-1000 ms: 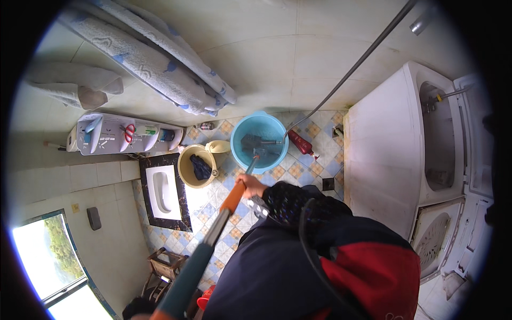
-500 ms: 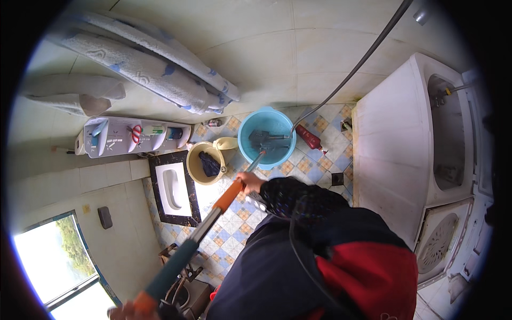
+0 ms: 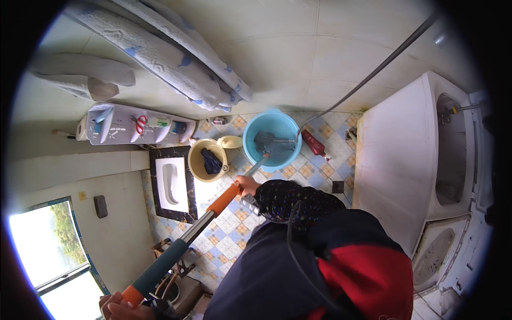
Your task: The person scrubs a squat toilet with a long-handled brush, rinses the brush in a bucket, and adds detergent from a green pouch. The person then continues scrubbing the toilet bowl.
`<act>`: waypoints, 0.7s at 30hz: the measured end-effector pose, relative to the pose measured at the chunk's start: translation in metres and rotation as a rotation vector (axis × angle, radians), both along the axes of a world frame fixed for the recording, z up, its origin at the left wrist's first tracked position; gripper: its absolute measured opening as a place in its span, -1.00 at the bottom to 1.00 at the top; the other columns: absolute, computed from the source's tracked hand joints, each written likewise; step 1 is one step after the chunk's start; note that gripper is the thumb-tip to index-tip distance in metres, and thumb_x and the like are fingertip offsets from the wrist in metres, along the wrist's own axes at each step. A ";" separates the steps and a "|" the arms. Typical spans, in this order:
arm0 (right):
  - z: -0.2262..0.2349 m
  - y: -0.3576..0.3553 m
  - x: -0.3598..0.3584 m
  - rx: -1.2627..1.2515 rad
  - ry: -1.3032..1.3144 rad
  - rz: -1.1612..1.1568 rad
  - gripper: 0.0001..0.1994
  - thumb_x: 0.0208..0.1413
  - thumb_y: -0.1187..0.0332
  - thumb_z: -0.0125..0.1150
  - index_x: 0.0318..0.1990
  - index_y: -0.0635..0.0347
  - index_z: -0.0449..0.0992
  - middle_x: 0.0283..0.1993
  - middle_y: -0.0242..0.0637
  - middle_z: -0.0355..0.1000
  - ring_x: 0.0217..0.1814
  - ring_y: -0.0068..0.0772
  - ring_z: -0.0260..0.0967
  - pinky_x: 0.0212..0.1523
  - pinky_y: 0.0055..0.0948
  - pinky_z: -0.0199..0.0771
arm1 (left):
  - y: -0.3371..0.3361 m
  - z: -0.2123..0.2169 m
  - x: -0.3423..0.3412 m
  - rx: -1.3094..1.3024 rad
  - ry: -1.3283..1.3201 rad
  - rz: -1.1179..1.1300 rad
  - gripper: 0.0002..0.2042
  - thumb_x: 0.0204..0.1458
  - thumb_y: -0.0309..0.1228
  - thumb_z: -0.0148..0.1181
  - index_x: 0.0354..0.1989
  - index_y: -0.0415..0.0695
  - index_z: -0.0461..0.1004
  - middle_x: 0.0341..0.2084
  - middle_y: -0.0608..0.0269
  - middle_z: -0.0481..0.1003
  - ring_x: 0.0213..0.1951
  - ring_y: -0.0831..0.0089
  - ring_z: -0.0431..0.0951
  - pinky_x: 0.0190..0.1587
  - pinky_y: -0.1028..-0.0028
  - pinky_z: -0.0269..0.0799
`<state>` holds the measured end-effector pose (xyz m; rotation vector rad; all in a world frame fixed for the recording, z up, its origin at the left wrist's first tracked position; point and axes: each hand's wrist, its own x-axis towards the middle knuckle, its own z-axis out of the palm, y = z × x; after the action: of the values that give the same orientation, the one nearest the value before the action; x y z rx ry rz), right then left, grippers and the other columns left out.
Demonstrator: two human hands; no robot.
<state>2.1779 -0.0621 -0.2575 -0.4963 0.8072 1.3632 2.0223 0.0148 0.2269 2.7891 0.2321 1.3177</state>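
Note:
A long mop [image 3: 198,228] with a silver pole and orange and dark green grips slants across the view. My right hand [image 3: 246,185] is closed around its upper orange grip. At the lower left, my left hand [image 3: 118,308] is curled round the orange end of the handle. The grey mop head [image 3: 272,141] rests inside a light blue basin [image 3: 248,154], apparently in water. A grey hose [image 3: 368,77] hangs down from the upper right to the basin's right rim.
Left of the basin stands a beige bucket [image 3: 195,169] with dark cloth inside, beside a squat toilet [image 3: 172,184]. A dark red bottle [image 3: 313,144] lies right of the basin. A white washing machine [image 3: 394,160] fills the right side. Towels [image 3: 160,53] hang above a wall shelf [image 3: 114,137].
The view has shifted slightly, so the room sits a little lower and the basin further right. Both hands keep their hold on the mop, whose head stays in the basin.

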 end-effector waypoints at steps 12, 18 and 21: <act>-0.020 0.019 -0.017 -0.024 -0.098 -0.207 -0.89 -0.09 0.37 0.02 -0.52 0.22 0.34 -0.58 -0.23 0.36 -0.65 -0.39 0.29 -0.68 -0.38 0.30 | 0.021 -0.010 -0.007 0.502 0.153 -0.038 -0.73 0.09 -0.30 -0.16 -0.37 -0.29 0.36 -0.59 0.10 0.39 -0.47 0.27 0.41 -0.35 0.31 0.37; -0.032 -0.012 -0.035 0.143 -0.327 0.121 -0.41 -0.03 -0.15 -0.03 -0.26 0.34 0.23 -0.45 -0.13 0.37 -0.46 -0.24 0.42 -0.48 -0.22 0.46 | 0.011 -0.012 -0.027 0.247 0.075 -0.068 -0.80 0.07 -0.35 -0.20 -0.37 -0.22 0.29 -0.60 0.14 0.32 -0.47 0.35 0.35 -0.34 0.39 0.31; -0.014 -0.055 -0.053 0.114 -0.166 0.153 -0.28 -0.09 -0.26 -0.06 -0.16 0.36 0.16 -0.32 -0.01 0.35 -0.40 -0.16 0.42 -0.38 -0.20 0.46 | 0.017 -0.030 -0.041 0.067 -0.113 -0.029 -0.79 0.06 -0.29 -0.16 -0.39 -0.20 0.27 -0.58 0.17 0.29 -0.46 0.37 0.32 -0.34 0.43 0.28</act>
<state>2.1254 -0.1168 -0.2716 -0.5829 0.5617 1.4779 1.9809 0.0319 0.1972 2.7483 0.1452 1.4970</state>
